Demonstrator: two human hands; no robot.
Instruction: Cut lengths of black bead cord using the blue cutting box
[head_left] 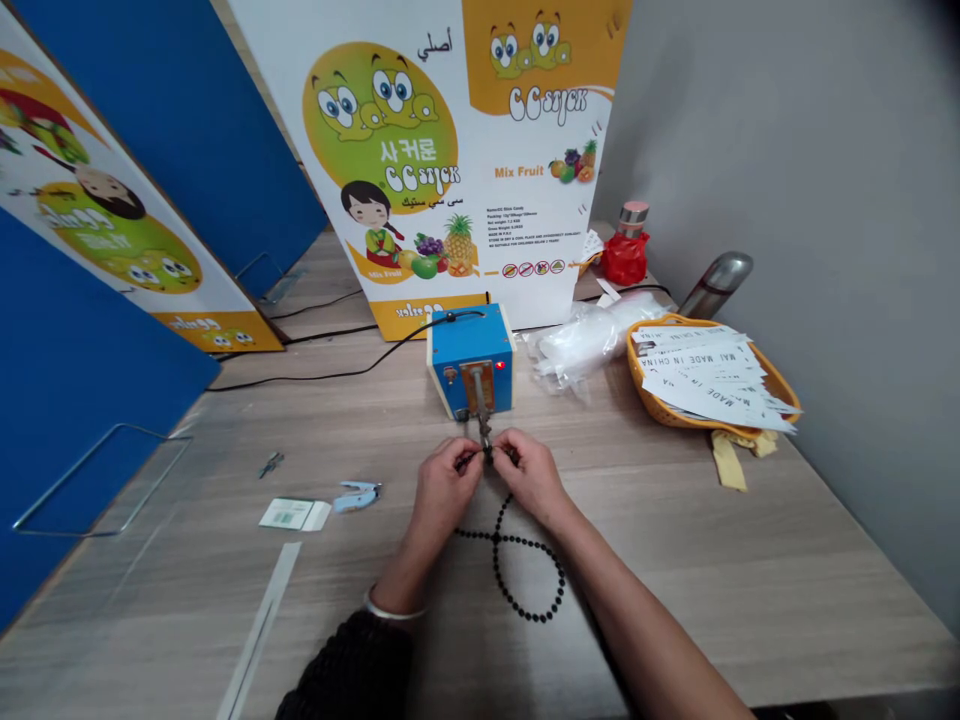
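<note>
A string of black beads (529,545) lies in a loop on the table, its upper parts running up to my two hands. My left hand (446,488) pinches one part of the string, and my right hand (531,478) pinches another part just beside it. Both sets of fingertips meet at the metal tip (484,430) that sticks out from the front of a small blue machine (472,350). A red light glows on the machine's front. The bit of string right at the tip is mostly hidden by my fingers.
To the left lie a light-blue stapler (357,496), a small white-green box (295,514), a little metal piece (271,464) and a pale strip (259,630). On the right stand an orange basket (652,400) of printed labels, plastic bags (577,345) and a steel flask (716,285). Cardboard (420,240) rises behind.
</note>
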